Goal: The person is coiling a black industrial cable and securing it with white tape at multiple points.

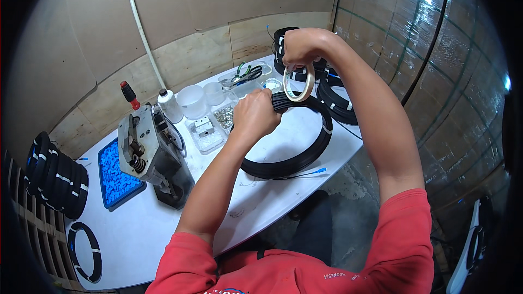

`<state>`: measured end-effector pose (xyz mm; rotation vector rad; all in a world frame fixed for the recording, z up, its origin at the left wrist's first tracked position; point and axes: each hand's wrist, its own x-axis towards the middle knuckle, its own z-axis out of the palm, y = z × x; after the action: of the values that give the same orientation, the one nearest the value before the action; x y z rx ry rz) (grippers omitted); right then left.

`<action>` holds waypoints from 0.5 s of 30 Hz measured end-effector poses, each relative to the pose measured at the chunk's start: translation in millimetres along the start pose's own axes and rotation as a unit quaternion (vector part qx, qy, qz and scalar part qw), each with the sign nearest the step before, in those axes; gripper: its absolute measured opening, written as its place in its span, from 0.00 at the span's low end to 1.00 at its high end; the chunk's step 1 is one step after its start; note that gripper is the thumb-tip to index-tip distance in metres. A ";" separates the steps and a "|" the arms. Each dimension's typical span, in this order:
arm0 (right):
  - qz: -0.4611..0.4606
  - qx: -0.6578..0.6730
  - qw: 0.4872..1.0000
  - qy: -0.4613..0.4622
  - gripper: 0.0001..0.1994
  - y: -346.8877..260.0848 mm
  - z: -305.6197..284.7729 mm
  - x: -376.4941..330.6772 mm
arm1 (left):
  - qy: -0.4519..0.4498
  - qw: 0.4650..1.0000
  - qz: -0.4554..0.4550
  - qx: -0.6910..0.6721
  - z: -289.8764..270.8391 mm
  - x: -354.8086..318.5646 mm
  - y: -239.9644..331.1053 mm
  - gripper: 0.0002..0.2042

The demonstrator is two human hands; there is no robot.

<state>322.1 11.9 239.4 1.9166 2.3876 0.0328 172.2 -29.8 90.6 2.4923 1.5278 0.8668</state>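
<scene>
On the white table [256, 207] in front of me lies a coil of black cable [272, 171], with a white tape band on its right side and a blue connector [321, 170] at its loose end. My left hand [257, 113] is closed around the coil's far side. Above that side, my right hand [305, 48] grips a roll of cream masking tape [310, 83], which hangs tilted beneath the fingers. Whether a strip of tape runs from the roll to the cable cannot be made out.
A metal bench press [171, 171] stands left of my left arm, beside a blue tray [143, 186] of blue connectors. Clear tubs [192, 102], a white bottle [170, 106] and pliers [249, 74] line the back. More cable coils sit left [57, 177] and right [333, 102].
</scene>
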 end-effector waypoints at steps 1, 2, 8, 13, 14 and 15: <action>0.006 0.011 1.000 -0.005 0.08 1.1 -0.4 -0.2 | -0.003 1.000 -0.010 -0.005 0.1 0.3 -0.4 0.12; 0.013 0.021 1.000 -0.010 0.08 1.6 -0.6 -0.1 | -0.003 1.000 -0.011 -0.005 -0.7 0.0 0.1 0.12; 0.021 0.040 0.999 -0.028 0.09 0.0 -2.5 0.6 | -0.003 1.000 -0.024 -0.013 0.7 -1.3 2.6 0.10; 0.036 0.056 0.996 -0.054 0.09 -7.1 -8.4 -2.7 | 0.025 0.999 0.008 -0.020 -1.6 -5.6 5.3 0.16; 0.035 0.046 0.997 -0.057 0.09 -10.9 -9.8 -5.5 | 0.026 0.999 0.007 -0.020 -2.0 -5.4 5.9 0.16; 0.035 0.046 0.997 -0.057 0.09 -12.5 -9.0 -5.9 | 0.020 1.000 -0.003 -0.014 -2.1 -5.1 6.7 0.17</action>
<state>310.5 3.7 247.8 1.9816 2.2861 -0.1801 174.6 -37.9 92.7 2.4651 1.5223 0.9360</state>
